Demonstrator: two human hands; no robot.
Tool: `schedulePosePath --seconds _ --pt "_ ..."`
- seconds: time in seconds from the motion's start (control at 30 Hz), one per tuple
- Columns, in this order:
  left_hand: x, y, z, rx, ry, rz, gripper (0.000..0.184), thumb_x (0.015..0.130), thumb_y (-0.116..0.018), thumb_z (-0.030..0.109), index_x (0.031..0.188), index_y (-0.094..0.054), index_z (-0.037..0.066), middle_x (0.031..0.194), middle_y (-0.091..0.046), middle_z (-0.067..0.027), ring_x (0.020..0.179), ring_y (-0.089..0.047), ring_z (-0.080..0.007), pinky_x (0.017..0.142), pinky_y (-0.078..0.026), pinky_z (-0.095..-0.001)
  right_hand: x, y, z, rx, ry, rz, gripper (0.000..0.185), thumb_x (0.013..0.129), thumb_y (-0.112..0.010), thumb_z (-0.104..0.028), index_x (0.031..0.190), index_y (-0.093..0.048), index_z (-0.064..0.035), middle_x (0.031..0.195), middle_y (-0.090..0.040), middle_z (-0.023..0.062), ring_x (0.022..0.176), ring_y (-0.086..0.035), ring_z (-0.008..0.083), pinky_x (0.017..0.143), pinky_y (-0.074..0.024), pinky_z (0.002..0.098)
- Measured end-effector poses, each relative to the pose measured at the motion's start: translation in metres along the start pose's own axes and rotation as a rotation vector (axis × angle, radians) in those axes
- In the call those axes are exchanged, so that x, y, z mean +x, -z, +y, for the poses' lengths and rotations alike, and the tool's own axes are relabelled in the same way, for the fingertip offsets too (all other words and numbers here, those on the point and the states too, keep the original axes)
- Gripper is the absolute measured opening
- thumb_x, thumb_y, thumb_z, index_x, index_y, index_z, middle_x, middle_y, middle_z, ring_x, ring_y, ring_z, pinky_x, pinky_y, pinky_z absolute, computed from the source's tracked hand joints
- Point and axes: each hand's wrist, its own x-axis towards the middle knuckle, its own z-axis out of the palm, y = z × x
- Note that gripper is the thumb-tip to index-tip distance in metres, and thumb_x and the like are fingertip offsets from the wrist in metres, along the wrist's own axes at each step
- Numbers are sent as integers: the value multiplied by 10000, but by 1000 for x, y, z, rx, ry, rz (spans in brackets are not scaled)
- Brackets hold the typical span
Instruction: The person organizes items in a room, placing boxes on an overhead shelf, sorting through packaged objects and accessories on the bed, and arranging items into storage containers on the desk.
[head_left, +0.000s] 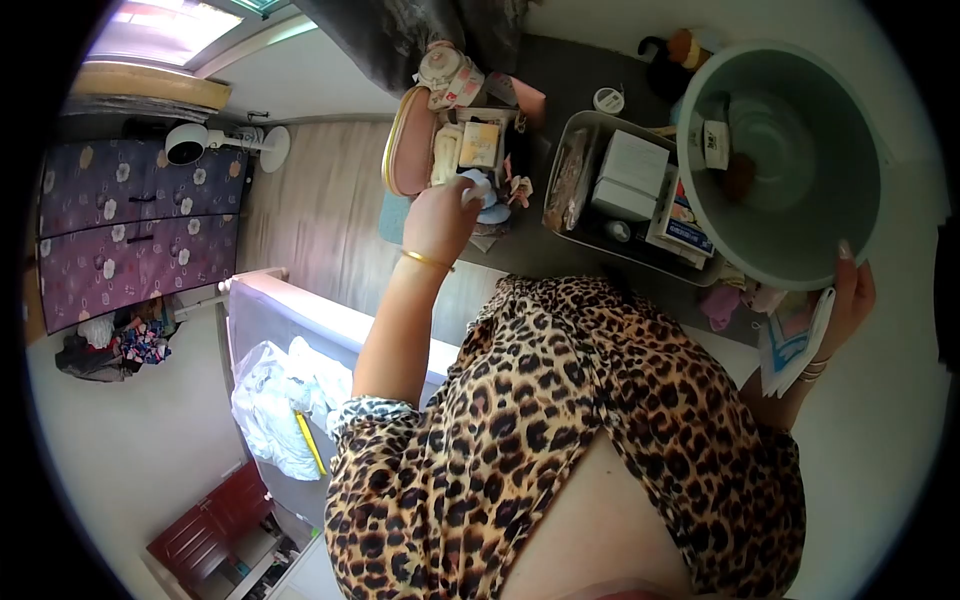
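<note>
Garment [550, 370], right hand [854, 290] closed on tub [815, 225]

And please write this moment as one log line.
left hand: holding small pale item | right hand: holding round grey-green plastic bucket by rim

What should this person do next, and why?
Perhaps ease the pale item up from beside the open pink case: the left hand appears to pinch it there, and the right hand grips the rim of the bucket, so the bucket should stay steady.
</note>
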Motion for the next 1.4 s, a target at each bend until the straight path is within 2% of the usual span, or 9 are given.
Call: schedulePosePath --seconds 0.17,0.23,0.4,0.77,0.87,0.97,1.1,1.2,1.4 --pt "29 -36 9 269 53 -119 233 797 -549 268 880 -662 82 808 -613 -177 728 -603 -346 658 -484 -435 -3 -11 -8 19 32 7 166 816 -617 -131 750 -582 17 630 -518 -37 576 -402 27 523 -311 196" --pt "38 -52 10 314 90 -230 244 801 -547 281 852 -649 65 985 -526 -168 837 -591 -329 685 -489 -436 -3 -14 -14 5 42 -10 167 812 -620 -120 785 -590 42 662 -527 -36 617 -404 34 560 -324 192" --pt "45 -66 12 467 -173 -14 308 744 -628 248 976 -608 46 950 -526 -147 833 -547 -328 643 -492 -382 -4 -17 -15 25 164 -91 170 798 -622 -112 785 -585 53 652 -511 -34 610 -400 40 546 -319 193" --pt "66 -43 -5 152 -52 -242 306 677 -706 222 933 -634 69 871 -601 -157 780 -580 -333 666 -467 -413 7 -23 -26 -1 393 -268 167 752 -646 -97 702 -567 41 570 -505 4 508 -392 57 463 -312 205" --pt "61 -20 14 158 -230 135 280 696 -694 202 929 -626 63 921 -590 -148 811 -567 -326 690 -462 -405 8 -29 -28 29 408 -282 167 750 -653 -101 706 -579 42 555 -507 13 483 -396 64 449 -314 213" --pt "44 60 113 -222 -363 392 240 712 -643 -8 943 -598 37 873 -572 -97 697 -542 -173 622 -442 -263 13 -29 -27 -28 408 -304 168 750 -658 -112 711 -589 35 550 -510 23 470 -402 69 437 -318 221" --pt "52 89 216 -92 -872 118 275 706 -641 23 973 -581 47 900 -575 -95 753 -594 -225 650 -485 -327 12 -36 -20 -102 414 -306 169 748 -670 -135 718 -602 17 545 -517 25 455 -407 67 421 -318 221" --pt "85 38 241 283 -924 -82 380 712 -614 108 1089 -569 125 1040 -540 -120 989 -538 -300 823 -467 -352 6 -52 -29 -106 354 -338 162 742 -675 -147 712 -610 -1 528 -513 18 439 -406 64 413 -318 217" --pt "122 -16 238 583 -960 -382 318 699 -629 158 1016 -633 125 1056 -562 -131 984 -551 -265 840 -475 -357 -8 -73 -31 -163 300 -360 163 730 -683 -158 696 -613 -14 496 -493 15 415 -403 71 409 -323 218"
